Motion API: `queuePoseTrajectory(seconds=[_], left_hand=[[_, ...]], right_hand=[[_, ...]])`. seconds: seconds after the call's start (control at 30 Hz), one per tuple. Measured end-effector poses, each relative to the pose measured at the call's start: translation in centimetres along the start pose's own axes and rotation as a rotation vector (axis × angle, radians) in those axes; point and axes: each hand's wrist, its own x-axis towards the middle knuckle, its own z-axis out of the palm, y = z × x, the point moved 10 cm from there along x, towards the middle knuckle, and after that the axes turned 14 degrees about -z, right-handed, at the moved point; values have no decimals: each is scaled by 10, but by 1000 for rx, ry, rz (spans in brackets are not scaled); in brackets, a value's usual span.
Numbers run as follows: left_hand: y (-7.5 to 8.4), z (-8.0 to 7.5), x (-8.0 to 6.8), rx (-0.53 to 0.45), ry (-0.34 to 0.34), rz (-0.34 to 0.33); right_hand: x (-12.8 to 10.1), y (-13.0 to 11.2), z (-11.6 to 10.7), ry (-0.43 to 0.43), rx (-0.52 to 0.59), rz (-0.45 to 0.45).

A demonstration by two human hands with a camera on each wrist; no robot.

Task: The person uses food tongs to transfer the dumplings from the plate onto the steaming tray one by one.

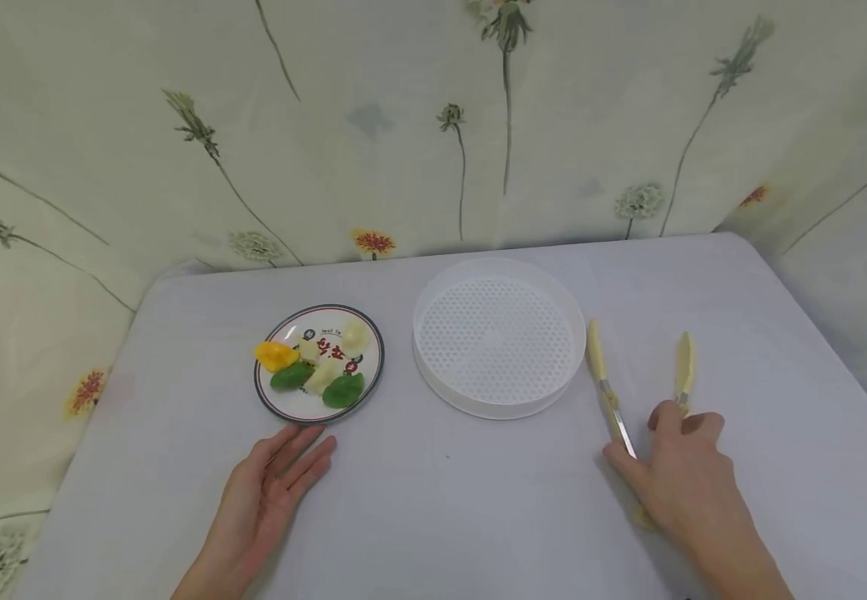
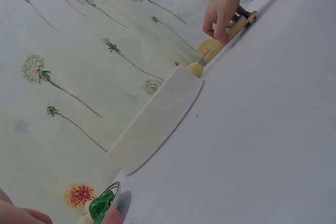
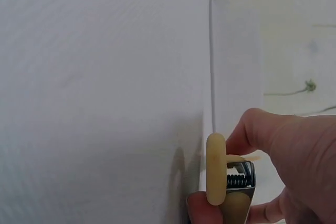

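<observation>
Namely: one pair of tongs (image 1: 609, 395), pale-tipped, at the right of the white table (image 1: 441, 500), arms splayed, left tip just beside the tray. Right hand (image 1: 684, 475): grasping the tongs, thumb on one side, fingers curled on the other. Left hand (image 1: 272, 492): holding nothing, fingers extended, at the near rim of the plate (image 1: 321, 317); contact cannot be told.

On the plate: one yellow piece (image 1: 277, 356), two green pieces (image 1: 343, 390), several pale pieces (image 1: 354, 338). Round white tray (image 1: 493, 340), perforated floor, between plate and tongs.

By view: only the right wrist gives the coiled spring (image 3: 237, 181) within the tongs' hinge end, hidden under the hand from the head. The left wrist gives the tray's wall side-on. The head alone shows the plate's full round and the tray's holes.

Edges: the table's far edge runs close behind the tray; the plate sits well in from the left edge. Room: a wide stretch of cloth between the hands; another strip between the tongs and the right edge.
</observation>
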Motion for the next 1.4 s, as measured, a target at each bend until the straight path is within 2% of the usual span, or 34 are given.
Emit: queuePoseTrajectory(seconds=[0.2, 0.43, 0.63, 0.93, 1.03, 1.3, 1.4], left_hand=[[0, 0, -1, -9, 4, -1], [-1, -1, -1, -16, 9, -2], [-1, -1, -1, -35, -3, 0], [0, 0, -1, -38, -13, -10], [0, -1, -1, -39, -10, -7], [0, 0, -1, -30, -12, -4], [1, 1, -2, -35, -20, 4]], right_hand=[[-3, 2, 0, -1, 9, -2], [-2, -2, -1, 41, -4, -57], [-5, 1, -4, 56, -30, -36], [-7, 3, -15, 148, -100, -32], [-8, 2, -16, 156, -97, -37], [-17, -10, -41, 305, -54, -102], [-15, -19, -49, 318, -45, -117]])
